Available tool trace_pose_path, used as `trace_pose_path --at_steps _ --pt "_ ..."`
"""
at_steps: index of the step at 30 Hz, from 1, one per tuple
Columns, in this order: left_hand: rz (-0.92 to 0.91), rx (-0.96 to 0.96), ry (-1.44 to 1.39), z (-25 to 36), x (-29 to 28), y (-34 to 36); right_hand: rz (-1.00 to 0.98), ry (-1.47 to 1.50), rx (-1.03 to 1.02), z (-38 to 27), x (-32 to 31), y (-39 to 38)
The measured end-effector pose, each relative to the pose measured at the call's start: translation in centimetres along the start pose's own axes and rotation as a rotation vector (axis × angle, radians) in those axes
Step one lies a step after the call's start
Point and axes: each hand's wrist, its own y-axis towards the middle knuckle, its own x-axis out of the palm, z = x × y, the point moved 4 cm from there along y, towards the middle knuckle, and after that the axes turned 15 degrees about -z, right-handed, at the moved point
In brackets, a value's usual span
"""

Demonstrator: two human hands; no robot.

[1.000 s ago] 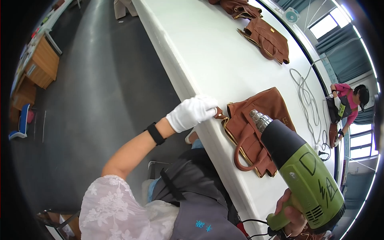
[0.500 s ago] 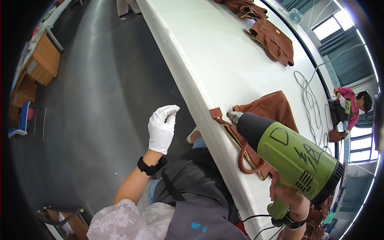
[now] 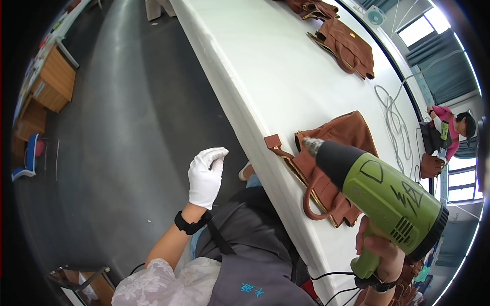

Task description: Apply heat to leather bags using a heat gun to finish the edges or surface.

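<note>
Left hand (image 3: 205, 176), white-gloved, has come off the brown leather bag (image 3: 334, 163) & now hangs lower centre-left over grey floor, fingers loosely curled, holding nothing. Right hand (image 3: 380, 251), lower right, wraps the green heat gun (image 3: 388, 196) grip; metal nozzle aimed at bag's edge w/ smooth hide, rounded handle, flat on white table (image 3: 265, 66).

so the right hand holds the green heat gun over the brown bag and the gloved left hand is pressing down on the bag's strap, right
Not quite. The head view shows the gloved left hand off the white table, raised in the air and touching nothing. The right hand does hold the green heat gun over the brown bag.
</note>
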Motion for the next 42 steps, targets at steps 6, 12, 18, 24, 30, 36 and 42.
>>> trace_pose_path --at_steps 6,12,18,24,30,36,42 --pt "-0.028 0.104 -0.073 2.3 2.1 0.8 0.016 -0.046 -0.143 0.8 -0.7 -3.2" --pt "-0.056 0.11 -0.1 3.3 3.9 1.1 0.093 -0.142 -0.147 5.2 -3.9 -3.7" --pt "-0.062 0.087 -0.072 2.8 3.8 0.6 0.011 -0.025 -0.149 3.2 -1.8 -2.2" --pt "-0.068 0.08 -0.025 3.1 3.7 0.3 0.044 -0.324 -0.067 2.2 -2.6 -1.7" --pt "-0.065 0.161 0.051 3.2 3.7 0.5 0.118 -0.37 -0.004 0.9 -2.5 -0.7" --pt "-0.085 0.113 -0.03 3.6 4.0 0.8 0.146 -0.364 -0.169 3.6 -5.4 -2.2" --pt "-0.078 0.131 0.012 3.2 3.6 0.7 0.225 -0.195 -0.123 -0.7 -4.6 -0.2"
